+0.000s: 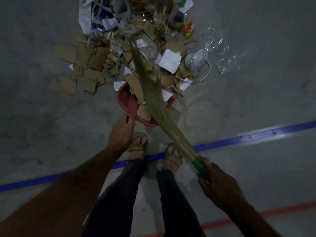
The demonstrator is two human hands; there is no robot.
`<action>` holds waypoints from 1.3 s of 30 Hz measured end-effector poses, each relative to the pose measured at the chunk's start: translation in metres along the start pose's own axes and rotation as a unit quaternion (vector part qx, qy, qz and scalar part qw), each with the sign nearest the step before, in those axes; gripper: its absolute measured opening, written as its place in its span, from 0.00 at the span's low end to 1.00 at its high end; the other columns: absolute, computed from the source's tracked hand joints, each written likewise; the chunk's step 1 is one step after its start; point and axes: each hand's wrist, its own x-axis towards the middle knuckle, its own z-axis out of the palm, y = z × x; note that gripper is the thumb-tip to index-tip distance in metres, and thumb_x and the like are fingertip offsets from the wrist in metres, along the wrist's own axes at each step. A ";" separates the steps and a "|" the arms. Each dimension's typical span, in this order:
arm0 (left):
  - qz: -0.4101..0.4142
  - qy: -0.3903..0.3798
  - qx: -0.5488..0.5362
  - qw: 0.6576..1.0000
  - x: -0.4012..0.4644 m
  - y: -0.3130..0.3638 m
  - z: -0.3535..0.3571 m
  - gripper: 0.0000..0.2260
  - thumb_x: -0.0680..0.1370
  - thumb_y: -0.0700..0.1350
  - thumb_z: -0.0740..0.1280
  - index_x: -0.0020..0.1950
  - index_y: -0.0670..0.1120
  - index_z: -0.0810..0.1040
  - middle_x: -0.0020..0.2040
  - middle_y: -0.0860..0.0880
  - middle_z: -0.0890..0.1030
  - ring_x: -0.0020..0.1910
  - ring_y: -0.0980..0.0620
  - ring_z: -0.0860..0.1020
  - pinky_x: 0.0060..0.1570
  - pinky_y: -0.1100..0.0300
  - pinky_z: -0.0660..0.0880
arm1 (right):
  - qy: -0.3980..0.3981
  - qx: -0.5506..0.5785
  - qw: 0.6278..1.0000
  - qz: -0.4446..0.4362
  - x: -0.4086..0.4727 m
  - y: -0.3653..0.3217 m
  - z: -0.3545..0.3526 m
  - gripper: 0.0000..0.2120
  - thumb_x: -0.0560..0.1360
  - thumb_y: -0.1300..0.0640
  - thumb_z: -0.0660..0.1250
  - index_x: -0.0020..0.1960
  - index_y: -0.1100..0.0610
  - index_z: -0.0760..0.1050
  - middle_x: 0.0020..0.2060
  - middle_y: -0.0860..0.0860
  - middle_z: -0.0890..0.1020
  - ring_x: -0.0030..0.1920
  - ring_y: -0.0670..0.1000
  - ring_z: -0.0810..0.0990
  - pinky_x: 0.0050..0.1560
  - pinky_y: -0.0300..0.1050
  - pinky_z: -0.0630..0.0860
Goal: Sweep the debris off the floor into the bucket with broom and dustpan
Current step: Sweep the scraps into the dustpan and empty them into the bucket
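A red dustpan lies on the grey floor with cardboard scraps inside it. My left hand grips its handle at the near end. A grass broom slants from lower right to upper left across the pan, its blurred tips reaching into the debris pile. My right hand holds the broom's green handle. The pile is torn cardboard, white paper, clear plastic and wrappers, spread beyond the pan's mouth. No bucket is in view.
My two sandalled feet stand just behind the pan on a blue tape line. A red tape line runs closer to me. A sheet of clear plastic lies to the right of the pile.
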 end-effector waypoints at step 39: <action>0.117 0.248 0.033 0.961 -0.340 -0.011 -0.358 0.24 0.78 0.36 0.66 0.74 0.45 0.66 0.51 0.41 0.72 0.43 0.41 0.74 0.35 0.54 0.68 | 0.332 -0.155 0.929 -0.053 -0.401 -0.199 0.014 0.35 0.81 0.42 0.56 0.80 0.41 0.39 0.47 0.48 0.74 0.30 0.44 0.68 0.24 0.37 0.65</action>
